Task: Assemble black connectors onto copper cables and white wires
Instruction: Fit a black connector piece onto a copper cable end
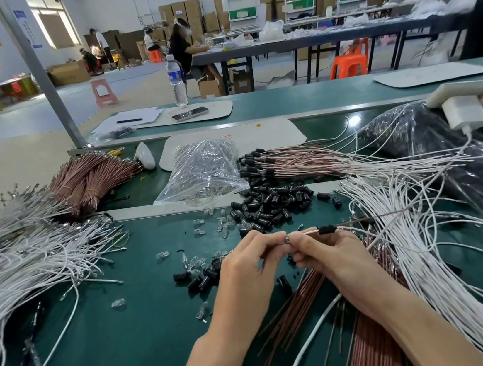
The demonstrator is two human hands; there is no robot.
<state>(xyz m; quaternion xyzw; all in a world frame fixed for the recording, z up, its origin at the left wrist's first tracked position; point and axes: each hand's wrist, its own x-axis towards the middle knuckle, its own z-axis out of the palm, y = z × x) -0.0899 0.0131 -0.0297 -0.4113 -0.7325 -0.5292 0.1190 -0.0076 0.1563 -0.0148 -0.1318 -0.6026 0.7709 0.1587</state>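
At the left edge of the frame you have a heap of white wires (13, 259) spilling across the green bench (127, 351), their metal ends pointing toward the centre. In the upper left, banded bundles of copper cables (92, 181) lie beside a clear plastic bag (204, 169). Further back stands a water bottle (176, 80) whose blue label is too blurred to read, near a phone (189, 113) lying flat. The red marks on the white board (259, 137) behind the bag cannot be read either. At centre, a pile of loose black connectors (271, 206) sits above your hands, with small clear bulbs (224, 225) scattered beside it. Your left hand (245, 271) is curled, thumb and fingertips pinching the metal tip of one copper cable (306, 232). Your right hand (329, 254) meets it at the fingertips and pinches the same cable just beside that tip. A black connector (326, 229) is threaded on this cable, right of your right fingers, held above the bench. Below your right wrist lie loose copper strands (369, 347), and to the right a second fan of white wires (428, 256). In the upper right, finished assemblies (262, 164) are heaped near a dark plastic bag (411, 132)
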